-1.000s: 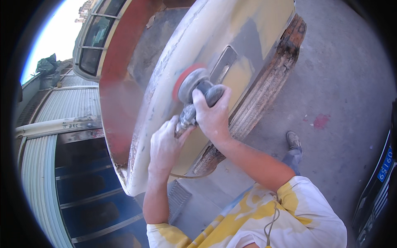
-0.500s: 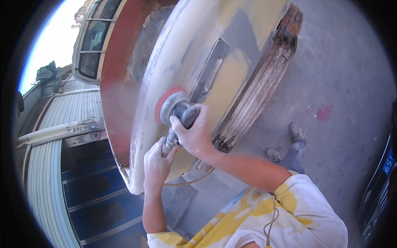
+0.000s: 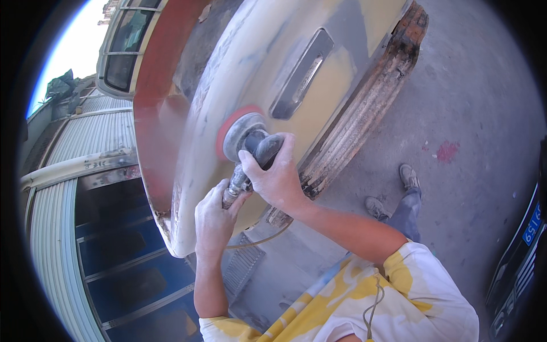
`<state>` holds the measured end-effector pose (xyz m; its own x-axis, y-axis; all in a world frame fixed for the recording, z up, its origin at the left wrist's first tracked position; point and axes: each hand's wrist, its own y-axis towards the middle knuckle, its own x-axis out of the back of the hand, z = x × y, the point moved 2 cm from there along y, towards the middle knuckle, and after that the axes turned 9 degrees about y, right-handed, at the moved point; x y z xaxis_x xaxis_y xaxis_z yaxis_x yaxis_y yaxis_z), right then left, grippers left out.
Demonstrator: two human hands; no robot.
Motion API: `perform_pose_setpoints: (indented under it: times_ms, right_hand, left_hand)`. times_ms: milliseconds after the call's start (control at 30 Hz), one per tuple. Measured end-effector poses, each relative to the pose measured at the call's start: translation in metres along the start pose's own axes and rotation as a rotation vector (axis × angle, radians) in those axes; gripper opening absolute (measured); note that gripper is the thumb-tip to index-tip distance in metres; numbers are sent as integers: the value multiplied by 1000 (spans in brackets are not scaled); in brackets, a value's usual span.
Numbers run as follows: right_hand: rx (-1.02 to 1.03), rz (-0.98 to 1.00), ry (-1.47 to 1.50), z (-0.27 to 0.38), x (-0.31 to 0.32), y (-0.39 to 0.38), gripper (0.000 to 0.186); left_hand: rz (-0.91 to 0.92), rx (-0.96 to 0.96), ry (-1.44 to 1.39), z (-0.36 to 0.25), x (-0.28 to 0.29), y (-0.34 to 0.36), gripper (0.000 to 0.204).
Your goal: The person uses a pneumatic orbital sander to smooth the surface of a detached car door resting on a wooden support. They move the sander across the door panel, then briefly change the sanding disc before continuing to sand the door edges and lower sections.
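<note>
Sander (image 3: 246,137), clamped in left hand (image 3: 215,215) and right hand (image 3: 279,179), now sits mid-frame, farther below the slot (image 3: 302,74), over lower panel (image 3: 259,82).

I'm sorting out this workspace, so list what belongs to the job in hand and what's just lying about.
In the job:
- sander
- left hand, on its handle
- right hand, around its upper end
- panel under the sander
- perhaps the hose, its ends hidden

Just about:
- green bundle
- car at right
- red floor mark
</note>
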<state>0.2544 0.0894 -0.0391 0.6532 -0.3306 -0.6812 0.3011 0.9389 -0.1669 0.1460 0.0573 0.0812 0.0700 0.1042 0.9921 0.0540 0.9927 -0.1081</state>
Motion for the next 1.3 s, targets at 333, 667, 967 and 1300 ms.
perform_pose_setpoints:
  times_ms: [333,667,967,1300]
  right_hand:
    - [-117,55,-129,-4,14,2,55]
    - [93,-120,-19,57,17,69,57]
    - [-7,93,-123,4,-5,-6,58]
    - [126,80,-46,6,-5,4,57]
  left_hand:
    - [6,-11,-34,-3,-16,2,47]
    - [-159,-180,7,-68,19,53,44]
    - [-215,-79,-1,14,-22,-17,48]
    - [-261,-35,-134,19,-45,-15,48]
